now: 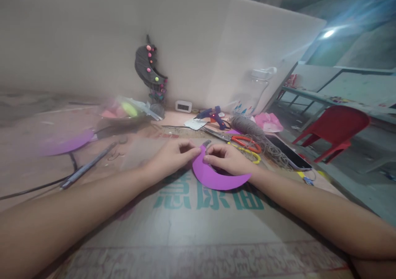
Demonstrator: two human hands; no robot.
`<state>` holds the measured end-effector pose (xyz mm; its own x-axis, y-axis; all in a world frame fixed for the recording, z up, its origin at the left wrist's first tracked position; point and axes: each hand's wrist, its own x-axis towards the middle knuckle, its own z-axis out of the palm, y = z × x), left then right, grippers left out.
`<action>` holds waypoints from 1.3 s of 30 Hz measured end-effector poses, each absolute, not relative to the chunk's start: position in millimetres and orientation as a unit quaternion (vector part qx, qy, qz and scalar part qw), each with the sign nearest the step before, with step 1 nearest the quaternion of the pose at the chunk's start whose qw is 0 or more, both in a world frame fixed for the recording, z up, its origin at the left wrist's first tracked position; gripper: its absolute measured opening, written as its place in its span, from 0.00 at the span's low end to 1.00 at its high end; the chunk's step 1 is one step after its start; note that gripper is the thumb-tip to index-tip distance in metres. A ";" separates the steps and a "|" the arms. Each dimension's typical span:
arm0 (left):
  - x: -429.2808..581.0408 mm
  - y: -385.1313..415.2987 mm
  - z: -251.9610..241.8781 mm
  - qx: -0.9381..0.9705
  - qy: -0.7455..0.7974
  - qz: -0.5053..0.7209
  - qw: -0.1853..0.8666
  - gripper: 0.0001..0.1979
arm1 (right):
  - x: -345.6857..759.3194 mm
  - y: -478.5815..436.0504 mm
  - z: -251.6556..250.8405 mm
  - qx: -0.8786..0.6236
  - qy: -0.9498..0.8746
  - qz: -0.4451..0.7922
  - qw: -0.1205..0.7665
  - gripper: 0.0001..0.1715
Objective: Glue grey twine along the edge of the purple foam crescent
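Note:
Between my hands, above a printed sheet of board (pixel 185 229), is a purple crescent-shaped paper cutout (pixel 221 182). A short grey wrap (pixel 207 142), apparently of yarn, covers its upper tip. My left hand (pixel 176 159) pinches the crescent near that tip, thumb and fingers closed. Closed around the crescent's inner edge, my right hand (pixel 229 158) has its thumb and index finger together just below the tip. Any strand of yarn between the right fingers is too small to make out. The lower point of the crescent reaches across to my right wrist.
Beyond my hands lie a glue gun (pixel 213 114), orange-handled scissors (pixel 247 143), grey yarn (pixel 249 126) and a phone (pixel 287 151). A clear bottle (pixel 258 91) stands behind. To the left are a pen (pixel 88 166), purple paper (pixel 66 143) and a decorated crescent (pixel 144 64) against the wall.

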<state>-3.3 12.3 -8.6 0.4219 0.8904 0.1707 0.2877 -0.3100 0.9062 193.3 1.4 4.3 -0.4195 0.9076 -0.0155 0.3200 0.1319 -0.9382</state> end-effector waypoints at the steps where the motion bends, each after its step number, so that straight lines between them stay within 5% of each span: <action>1: -3.6 12.9 -8.4 0.726 0.408 0.361 0.420 0.15 | 193.3 1.6 3.7 -0.446 -0.688 0.486 0.303 0.15; 9: -7.1 22.3 -7.8 0.651 0.456 0.455 0.402 0.19 | 194.7 1.3 2.3 -0.442 -0.694 0.483 0.300 0.14; 20: -4.5 11.3 -7.7 0.718 0.387 0.349 0.461 0.16 | 194.6 1.9 4.1 -0.438 -0.701 0.484 0.285 0.14; 29: -3.3 14.6 -8.6 0.680 0.378 0.378 0.501 0.13 | 198.3 9.9 -7.8 -0.332 -0.603 0.596 0.414 0.20; 34: -3.1 13.4 -9.2 0.685 0.386 0.376 0.490 0.12 | 197.3 9.8 -3.7 -0.326 -0.597 0.624 0.384 0.30; 39: -2.1 10.5 -7.7 0.688 0.399 0.355 0.492 0.11 | 197.8 9.8 -3.8 -0.337 -0.606 0.611 0.382 0.25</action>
